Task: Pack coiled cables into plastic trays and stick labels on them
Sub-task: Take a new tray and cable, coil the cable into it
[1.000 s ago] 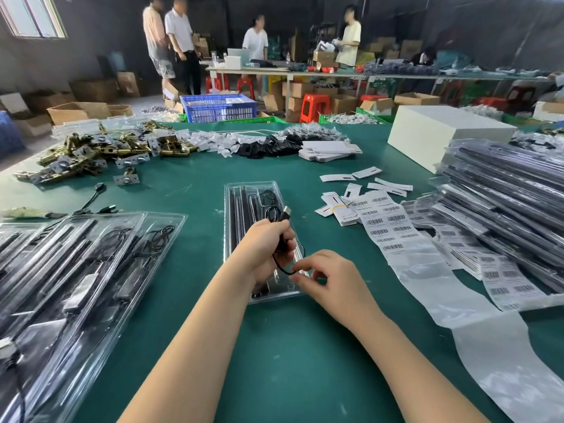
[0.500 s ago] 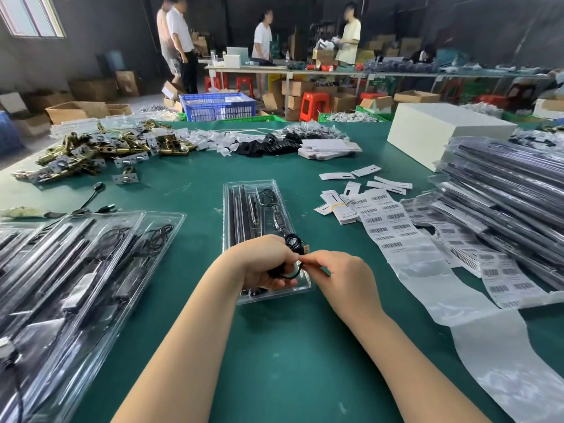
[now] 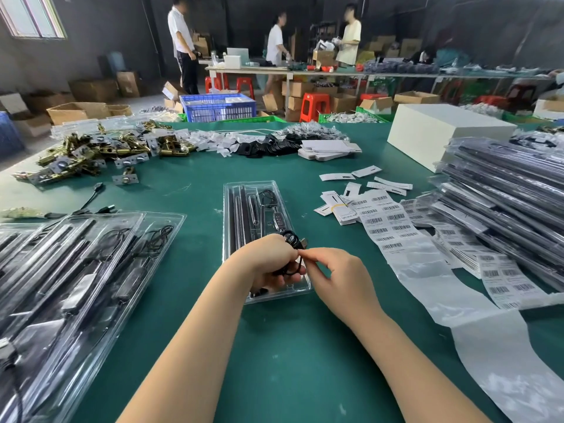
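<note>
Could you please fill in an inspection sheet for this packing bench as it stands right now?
Surface: green table, largely covered at the sides and far end.
Job's things: clear plastic tray in front of the person, with black strips inside; barcode label roll to its right.
Clutter: brass hardware pile far left; filled trays stacked left; packed trays stacked right; white box far right.
Grippers: left hand grips the coil; right hand pinches its loose end.
Cables: black coiled cable held over the tray's near end, not yet in it.
Surroundings: three people standing at a far bench; cartons, red stools, blue crate.
</note>
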`<action>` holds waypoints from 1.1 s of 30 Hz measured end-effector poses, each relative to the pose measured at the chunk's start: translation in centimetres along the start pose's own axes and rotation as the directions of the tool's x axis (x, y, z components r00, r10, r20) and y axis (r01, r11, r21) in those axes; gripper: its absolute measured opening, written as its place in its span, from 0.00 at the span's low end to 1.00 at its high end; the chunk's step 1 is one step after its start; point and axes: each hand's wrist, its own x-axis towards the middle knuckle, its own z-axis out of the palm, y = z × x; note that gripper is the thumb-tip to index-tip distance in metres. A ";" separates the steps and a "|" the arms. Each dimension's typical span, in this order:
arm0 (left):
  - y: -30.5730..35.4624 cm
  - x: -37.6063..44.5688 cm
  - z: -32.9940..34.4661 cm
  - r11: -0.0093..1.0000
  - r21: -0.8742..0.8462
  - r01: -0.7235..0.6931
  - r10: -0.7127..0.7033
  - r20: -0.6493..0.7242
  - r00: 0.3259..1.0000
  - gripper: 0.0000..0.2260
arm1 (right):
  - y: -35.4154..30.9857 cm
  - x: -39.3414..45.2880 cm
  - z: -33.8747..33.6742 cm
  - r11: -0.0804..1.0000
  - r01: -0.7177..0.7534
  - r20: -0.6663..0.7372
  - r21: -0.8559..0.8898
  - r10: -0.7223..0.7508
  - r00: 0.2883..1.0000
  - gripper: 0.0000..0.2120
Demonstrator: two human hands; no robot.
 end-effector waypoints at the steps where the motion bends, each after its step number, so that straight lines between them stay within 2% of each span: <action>1: -0.1 0.1 0.0 1.000 -0.004 0.010 -0.010 -0.008 1.000 0.06 | 0.0 0.0 0.0 1.000 0.021 0.022 0.002 -0.021 1.000 0.09; 4: -0.3 0.4 -0.1 0.998 -0.032 0.055 -0.055 -0.008 0.998 0.07 | 0.4 0.1 0.2 0.999 0.032 0.066 0.034 -0.034 0.997 0.11; 6: -0.4 0.6 0.1 0.998 -0.052 0.039 -0.039 -0.003 0.999 0.06 | 0.5 0.2 0.1 0.997 0.001 0.016 0.072 -0.002 1.000 0.12; 10: -0.5 1.0 1.0 0.999 0.028 -0.035 0.036 -0.036 0.999 0.03 | 0.4 0.3 -0.1 0.996 0.060 0.029 -0.062 -0.059 0.998 0.24; 13: -0.4 1.1 1.4 0.996 0.054 -0.067 0.070 -0.058 0.996 0.08 | 0.1 0.7 -0.4 0.985 0.142 0.061 -0.093 -0.137 0.989 0.20; 15: 0.1 1.1 1.5 0.996 0.068 -0.055 0.061 -0.089 0.994 0.14 | -0.1 1.2 -0.6 0.986 0.148 0.055 -0.077 -0.144 0.988 0.16; 17: 1.1 1.3 1.3 0.977 0.205 -0.061 0.093 -0.147 0.985 0.23 | 0.0 1.9 -0.8 0.977 0.189 0.049 -0.099 -0.185 0.982 0.12; 19: 2.3 1.7 1.0 0.890 0.452 -0.063 0.149 -0.157 0.976 0.30 | 0.3 2.6 -0.9 0.960 0.224 0.070 -0.168 -0.215 0.974 0.08; 21: 3.3 2.1 0.6 0.795 0.602 -0.079 0.187 -0.119 0.975 0.33 | 0.7 3.3 -1.0 0.962 0.206 0.098 -0.180 -0.191 0.977 0.07; 25: 4.5 3.3 0.1 0.720 0.686 -0.101 0.226 -0.093 0.970 0.27 | 1.0 5.2 -1.0 0.978 0.189 0.138 -0.093 -0.175 0.975 0.09; 29: 5.3 4.4 -0.3 0.776 0.620 -0.116 0.283 -0.177 0.943 0.09 | 1.0 5.8 -0.5 0.970 0.182 0.157 -0.161 -0.156 0.975 0.09; 31: 5.5 4.7 -0.2 0.762 0.637 -0.114 0.308 -0.203 0.929 0.09 | 1.0 5.8 0.0 0.959 0.141 0.115 -0.247 -0.115 0.987 0.12; 33: 5.2 5.3 -0.1 0.762 0.641 -0.091 0.273 -0.191 0.943 0.09 | 0.9 5.9 0.5 0.953 0.109 0.087 -0.283 -0.088 0.992 0.13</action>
